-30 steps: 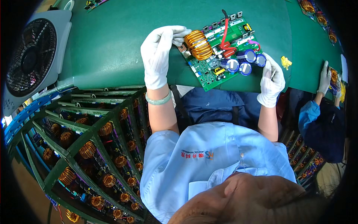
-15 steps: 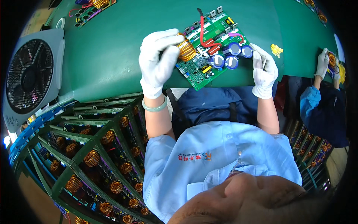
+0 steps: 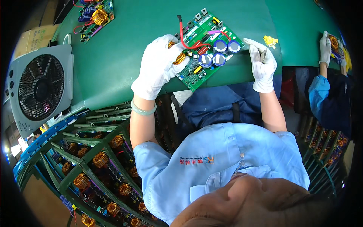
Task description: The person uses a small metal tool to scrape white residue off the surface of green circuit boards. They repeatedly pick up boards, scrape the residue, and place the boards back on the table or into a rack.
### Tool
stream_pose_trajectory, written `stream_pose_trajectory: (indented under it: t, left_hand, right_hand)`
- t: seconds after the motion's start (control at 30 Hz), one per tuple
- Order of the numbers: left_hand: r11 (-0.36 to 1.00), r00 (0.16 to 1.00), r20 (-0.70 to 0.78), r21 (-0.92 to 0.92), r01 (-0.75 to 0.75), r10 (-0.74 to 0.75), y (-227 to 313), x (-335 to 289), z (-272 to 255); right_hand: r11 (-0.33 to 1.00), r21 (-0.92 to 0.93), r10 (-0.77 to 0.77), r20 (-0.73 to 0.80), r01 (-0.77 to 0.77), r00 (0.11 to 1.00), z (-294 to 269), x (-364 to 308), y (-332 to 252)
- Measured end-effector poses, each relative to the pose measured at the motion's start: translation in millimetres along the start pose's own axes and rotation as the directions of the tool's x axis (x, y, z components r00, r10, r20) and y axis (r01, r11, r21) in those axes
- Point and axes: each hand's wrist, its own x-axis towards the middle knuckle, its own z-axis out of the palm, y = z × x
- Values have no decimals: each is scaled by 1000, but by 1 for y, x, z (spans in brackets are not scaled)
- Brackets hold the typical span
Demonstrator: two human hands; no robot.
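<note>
My left hand (image 3: 157, 62), in a white glove, is closed around the copper-wound ring coil (image 3: 179, 58) on a green circuit board (image 3: 200, 80). The board lies tilted on the green tabletop near its front edge. Blue-sleeved round capacitors (image 3: 219, 46) stand on its right part, and a thick red wire (image 3: 182, 36) with a dark end arches over it. To the right of the board, apart from it, is my gloved right hand (image 3: 262, 64). Its fingers are bent together, with a small dark sliver between them that I cannot make out.
A grey box fan (image 3: 41, 87) stands at the left. Another board with a coil (image 3: 100, 17) lies at the far left. Yellow scraps (image 3: 270, 41) rest right of my board. Below the table, a green rack (image 3: 75, 157) holds several boards. A co-worker's gloved hands (image 3: 325, 47) handle a board at the right.
My left hand has closed further over the coil. The board sits farther left in view, and my right hand is now farther from the capacitors. The whole view has shifted slightly.
</note>
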Motion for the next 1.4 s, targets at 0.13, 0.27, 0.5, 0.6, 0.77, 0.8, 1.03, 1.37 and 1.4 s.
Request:
stream_pose_trajectory:
  t: [0.13, 0.27, 0.5, 0.6, 0.77, 0.8, 1.03, 1.37, 1.4]
  left_hand:
    - [969, 984, -73, -198, 148, -165, 6, 0, -3]
    - [378, 804, 35, -870, 317, -594, -7, -24, 10]
    - [2, 762, 146, -982, 191, -631, 18, -51, 17]
    - [-138, 712, 164, -986, 95, -683, 7, -67, 34]
    - [-199, 725, 106, -979, -44, -681, 12, -67, 37]
    - [-193, 704, 124, -981, -20, -699, 12, -69, 37]
    - [398, 740, -124, -894, 206, -661, -14, -100, 74]
    - [927, 915, -147, -40, 374, -375, -35, -115, 77]
    - [923, 911, -148, -50, 381, -384, -36, -118, 80]
  right_hand:
    - [969, 216, 134, -62, -118, 989, -11, 1, 11]
    - [945, 292, 172, -60, -148, 983, -2, 10, 3]
    - [967, 178, 167, 99, -182, 981, 12, 12, -16]
    - [975, 122, 170, 126, -186, 977, 10, 11, -10]
    - [974, 140, 166, 109, -180, 980, 10, 9, -8]
    - [971, 156, 167, 103, -181, 981, 9, 8, -9]
    - [984, 110, 132, 103, -143, 986, 9, 6, -2]
    - [977, 157, 128, 115, -146, 985, 10, 5, -5]
    - [978, 155, 122, 118, -139, 986, 10, 6, -4]
